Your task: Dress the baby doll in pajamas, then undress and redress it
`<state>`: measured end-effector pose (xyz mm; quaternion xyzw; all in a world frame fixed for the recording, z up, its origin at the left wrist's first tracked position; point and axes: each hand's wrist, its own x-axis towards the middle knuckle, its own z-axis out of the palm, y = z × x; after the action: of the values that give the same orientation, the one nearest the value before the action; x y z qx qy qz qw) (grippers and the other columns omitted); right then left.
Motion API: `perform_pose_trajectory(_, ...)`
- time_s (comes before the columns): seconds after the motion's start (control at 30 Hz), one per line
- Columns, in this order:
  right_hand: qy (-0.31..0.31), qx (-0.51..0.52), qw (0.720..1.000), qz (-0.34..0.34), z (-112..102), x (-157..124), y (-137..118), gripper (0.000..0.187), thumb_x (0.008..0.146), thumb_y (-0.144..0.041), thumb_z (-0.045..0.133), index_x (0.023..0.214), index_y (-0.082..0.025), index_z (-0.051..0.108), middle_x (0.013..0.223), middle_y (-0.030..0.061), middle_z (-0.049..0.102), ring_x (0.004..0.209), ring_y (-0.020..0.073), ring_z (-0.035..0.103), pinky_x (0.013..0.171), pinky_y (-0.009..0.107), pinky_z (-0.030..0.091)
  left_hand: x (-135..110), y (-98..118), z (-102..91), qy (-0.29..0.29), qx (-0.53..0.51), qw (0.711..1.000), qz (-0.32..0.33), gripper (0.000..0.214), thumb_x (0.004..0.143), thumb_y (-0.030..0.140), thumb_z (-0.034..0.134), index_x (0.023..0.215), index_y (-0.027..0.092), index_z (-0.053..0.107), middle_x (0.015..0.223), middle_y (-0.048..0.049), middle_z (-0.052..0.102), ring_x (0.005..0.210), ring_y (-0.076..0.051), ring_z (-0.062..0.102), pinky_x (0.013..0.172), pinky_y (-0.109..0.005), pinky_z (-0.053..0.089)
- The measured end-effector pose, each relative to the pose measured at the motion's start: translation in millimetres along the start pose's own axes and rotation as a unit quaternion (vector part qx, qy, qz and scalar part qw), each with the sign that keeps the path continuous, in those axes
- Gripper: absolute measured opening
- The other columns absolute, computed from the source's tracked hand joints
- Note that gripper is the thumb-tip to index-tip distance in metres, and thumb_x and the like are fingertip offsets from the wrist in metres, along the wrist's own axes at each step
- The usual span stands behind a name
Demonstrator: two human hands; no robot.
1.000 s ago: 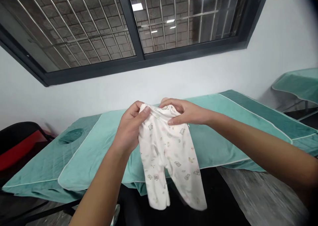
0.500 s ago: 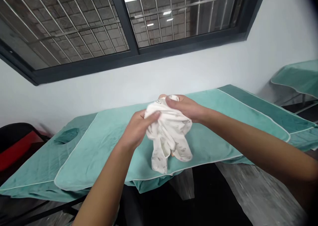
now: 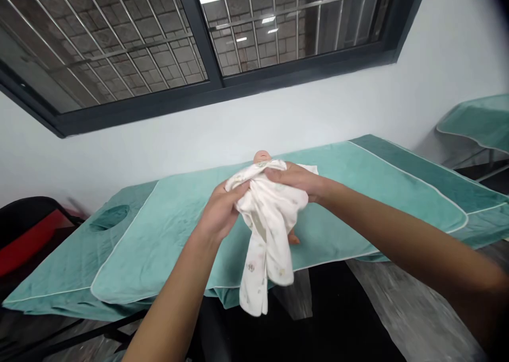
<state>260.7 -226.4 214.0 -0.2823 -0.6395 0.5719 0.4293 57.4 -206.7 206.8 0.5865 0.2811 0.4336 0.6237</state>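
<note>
My left hand (image 3: 222, 208) grips one side of a small white printed baby garment (image 3: 274, 208), its thumb pressed on the cloth. On the other side my right hand (image 3: 296, 181) has its fingers closed on the same bunched fabric. The lower part of the garment hangs down past the bed's front edge. Behind it lies a baby doll (image 3: 262, 156); only the top of its head and a foot near the garment's right side show, the rest being covered by cloth and hands.
A padded bed with a teal cover (image 3: 178, 219) stretches along the wall, with a face hole (image 3: 109, 218) at its left end. A black and red chair (image 3: 35, 235) stands at the left. Another teal-covered bed (image 3: 481, 119) is at the right. A barred window (image 3: 214, 60) is above.
The garment has come lower and nearer to me, its hem hanging farther over the edge. More of the doll's head now shows above it. Both hands keep their grip.
</note>
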Motion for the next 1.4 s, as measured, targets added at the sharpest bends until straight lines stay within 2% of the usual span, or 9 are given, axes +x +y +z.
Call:
perform_pose_trajectory(0.13, -0.156, -0.024, 0.983, 0.093, 2, -7, 0, 0.048, 0.073, -0.049, 0.081, 0.101, -0.012, 0.068, 0.085, 0.0068, 0.070, 0.078, 0.0160, 0.067, 0.068, 0.025, 0.056, 1, -10, 3.6, 0.057, -0.045, 0.997, 0.014, 0.035, 0.077, 0.039, 0.075, 0.103, 0.016, 0.070, 0.093, -0.0071, 0.074, 0.084, -0.022, 0.071, 0.071, -0.030, 0.056)
perform_pose_trajectory(0.23, -0.118, 0.028, 0.992, 0.046, -4, -8, 2, 0.046, 0.076, -0.047, 0.079, 0.103, -0.013, 0.067, 0.089, 0.0073, 0.070, 0.082, 0.0169, 0.068, 0.073, 0.026, 0.057, -7, -16, -5.0, -0.013, -0.008, 0.999, -0.049, 0.048, 0.076, 0.053, 0.074, 0.104, 0.014, 0.071, 0.087, -0.0096, 0.074, 0.079, -0.025, 0.071, 0.067, -0.033, 0.056)
perform_pose_trajectory(0.33, -0.062, 0.099, 0.993, -0.008, -10, -5, 15, 0.045, 0.083, -0.053, 0.070, 0.101, -0.013, 0.066, 0.088, 0.0082, 0.070, 0.081, 0.0180, 0.068, 0.074, 0.030, 0.057, -9, -22, -14.8, -0.112, 0.048, 0.987, -0.108, 0.049, 0.064, 0.041, 0.087, 0.102, 0.014, 0.072, 0.085, -0.0095, 0.074, 0.080, -0.028, 0.071, 0.069, -0.035, 0.056)
perform_pose_trajectory(0.5, -0.033, 0.080, 0.994, 0.064, -7, -4, 50, 0.049, 0.079, -0.056, 0.073, 0.104, -0.014, 0.068, 0.094, 0.0076, 0.071, 0.087, 0.0190, 0.067, 0.079, 0.031, 0.056, 6, -45, -8.0, 0.039, -0.054, 0.998, -0.012, 0.048, 0.076, 0.044, 0.076, 0.114, 0.017, 0.068, 0.101, -0.0098, 0.075, 0.099, -0.028, 0.070, 0.085, -0.037, 0.056)
perform_pose_trajectory(0.6, -0.066, 0.049, 0.987, 0.136, -5, -11, 65, 0.047, 0.071, -0.046, 0.082, 0.104, -0.015, 0.069, 0.099, 0.0073, 0.072, 0.092, 0.0202, 0.068, 0.083, 0.032, 0.056, 8, -62, -1.6, 0.053, -0.081, 0.994, -0.052, 0.053, 0.080, 0.053, 0.070, 0.119, 0.017, 0.066, 0.106, -0.0114, 0.074, 0.102, -0.028, 0.070, 0.088, -0.039, 0.056)
perform_pose_trajectory(0.73, 0.071, 0.162, 0.978, 0.111, -2, -37, 91, 0.051, 0.070, -0.049, 0.082, 0.106, -0.015, 0.068, 0.090, 0.0077, 0.072, 0.088, 0.0219, 0.068, 0.081, 0.035, 0.056, -7, -80, -4.1, -0.020, -0.059, 0.979, -0.194, 0.047, 0.082, 0.049, 0.070, 0.117, 0.017, 0.068, 0.105, -0.0124, 0.074, 0.095, -0.027, 0.071, 0.083, -0.037, 0.057)
perform_pose_trajectory(0.9, 0.176, 0.240, 0.940, 0.167, 13, -92, 148, 0.046, 0.073, -0.049, 0.078, 0.103, -0.015, 0.068, 0.095, 0.0096, 0.071, 0.086, 0.0235, 0.068, 0.081, 0.038, 0.054, -22, -99, -3.8, -0.214, 0.049, 0.926, -0.307, 0.048, 0.074, 0.038, 0.080, 0.117, 0.020, 0.068, 0.109, -0.0097, 0.072, 0.102, -0.025, 0.068, 0.083, -0.034, 0.054)
perform_pose_trajectory(1.2, 0.342, -0.102, 0.920, 0.161, 7, -117, 217, 0.025, 0.087, -0.047, 0.059, 0.086, -0.022, 0.063, 0.086, 0.0037, 0.068, 0.083, 0.0228, 0.061, 0.077, 0.036, 0.048, -7, -155, 21.1, -0.146, 0.401, 0.900, -0.090, 0.018, 0.081, 0.025, 0.063, 0.098, 0.021, 0.069, 0.099, -0.0081, 0.070, 0.092, -0.027, 0.064, 0.082, -0.038, 0.049)
perform_pose_trajectory(1.4, 0.334, -0.205, 0.911, 0.127, 1, -110, 218, 0.026, 0.092, -0.042, 0.049, 0.090, -0.019, 0.062, 0.084, 0.0038, 0.069, 0.077, 0.0202, 0.062, 0.070, 0.031, 0.045, -1, -153, 17.3, -0.170, 0.360, 0.905, -0.152, 0.018, 0.084, 0.033, 0.060, 0.096, 0.020, 0.062, 0.095, -0.0033, 0.066, 0.086, -0.021, 0.061, 0.073, -0.030, 0.044)
